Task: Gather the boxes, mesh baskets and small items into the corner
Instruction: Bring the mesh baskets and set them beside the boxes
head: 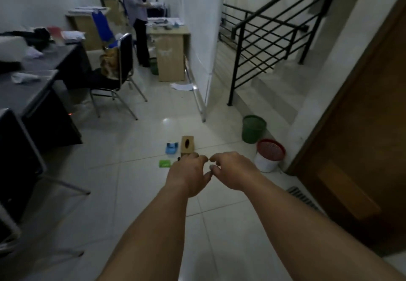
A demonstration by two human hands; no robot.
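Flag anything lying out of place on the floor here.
White papers lie loose on the floor beside the wooden cabinet. A tissue box, a blue item and a green card sit scattered mid-floor, apart from the green basket.

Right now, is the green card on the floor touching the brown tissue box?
Apart. The head view shows bare floor between the green card and the brown tissue box.
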